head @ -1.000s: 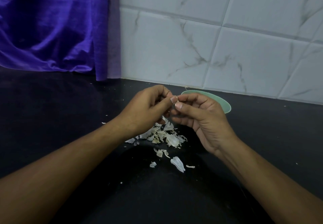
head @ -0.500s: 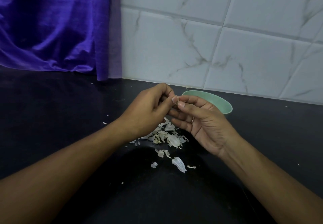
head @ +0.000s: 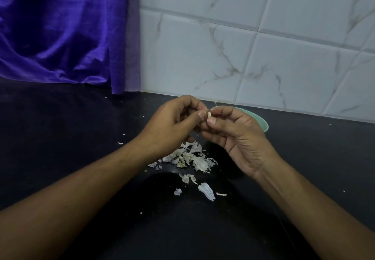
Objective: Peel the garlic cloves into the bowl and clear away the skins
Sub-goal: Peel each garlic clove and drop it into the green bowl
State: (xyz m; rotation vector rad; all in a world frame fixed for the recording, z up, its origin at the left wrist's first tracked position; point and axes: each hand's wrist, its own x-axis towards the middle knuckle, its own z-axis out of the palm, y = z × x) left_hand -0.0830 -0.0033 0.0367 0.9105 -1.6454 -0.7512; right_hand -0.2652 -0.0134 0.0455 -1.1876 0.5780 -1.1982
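A small pale garlic clove (head: 209, 114) sits between the fingertips of both hands, held above the counter. My left hand (head: 172, 126) pinches it from the left with thumb and curled fingers. My right hand (head: 233, 134) pinches it from the right, thumb under and forefinger over. Behind my right hand a light green bowl (head: 262, 122) stands on the black counter, mostly hidden; its contents are out of sight. A heap of white garlic skins (head: 190, 157) lies under my hands, with a few loose skins (head: 206, 191) nearer to me.
The black counter (head: 60, 138) runs back to a white marbled tile wall (head: 243, 46). A purple curtain (head: 60, 32) hangs at the back left. Tiny skin flecks (head: 120, 143) are scattered on the counter left of the heap.
Both hands stayed together over the skins, with small finger shifts. The pale clove now shows between the fingertips, where it was hidden before.
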